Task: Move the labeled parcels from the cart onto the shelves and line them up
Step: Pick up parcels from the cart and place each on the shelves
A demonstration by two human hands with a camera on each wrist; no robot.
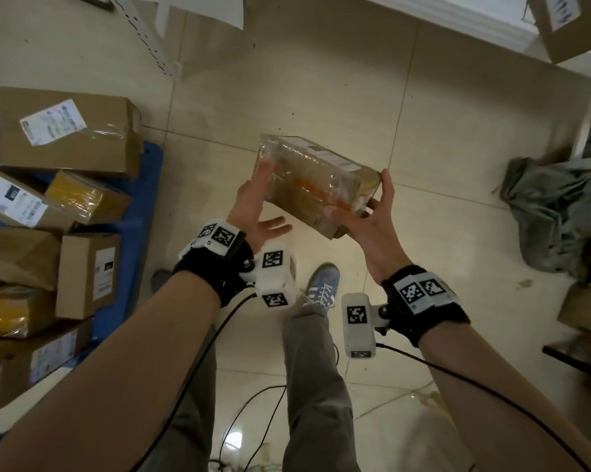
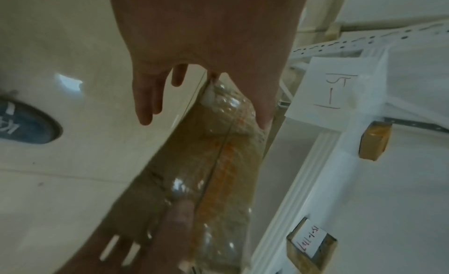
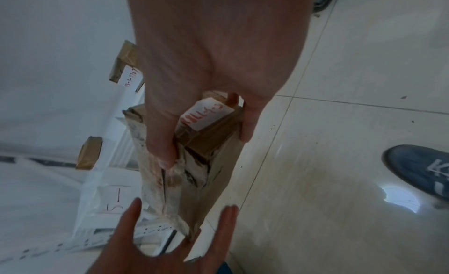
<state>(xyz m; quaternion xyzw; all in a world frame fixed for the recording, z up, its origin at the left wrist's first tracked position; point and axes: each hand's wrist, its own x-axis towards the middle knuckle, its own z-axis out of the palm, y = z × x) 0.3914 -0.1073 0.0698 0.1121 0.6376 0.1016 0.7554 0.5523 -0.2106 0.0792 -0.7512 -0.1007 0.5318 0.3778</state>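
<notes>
- While the parcel (image 1: 316,180) hangs in mid-air above the floor (image 1: 321,83), between cart (image 1: 140,212) and shelf (image 3: 102,184), it is carried by both hands and tilted.
- Right hand (image 1: 365,216) pinches the near end, thumb on the taped top and fingers (image 3: 250,124) curled under; this looks like the grip bearing the weight.
- Left hand (image 1: 253,206) lies flat against the far end with fingers (image 2: 145,105) straight and spread, steadying rather than gripping.
- To do this step well, I'd keep the left palm pressed on, since the glossy tape looks slippery.
- Level the parcel before it reaches the shelf, and turn the handwritten label (image 3: 206,113) outward like those on the parcels already shelved.
- More boxes (image 1: 65,134) wait on the cart, so much of the task remains.
</notes>
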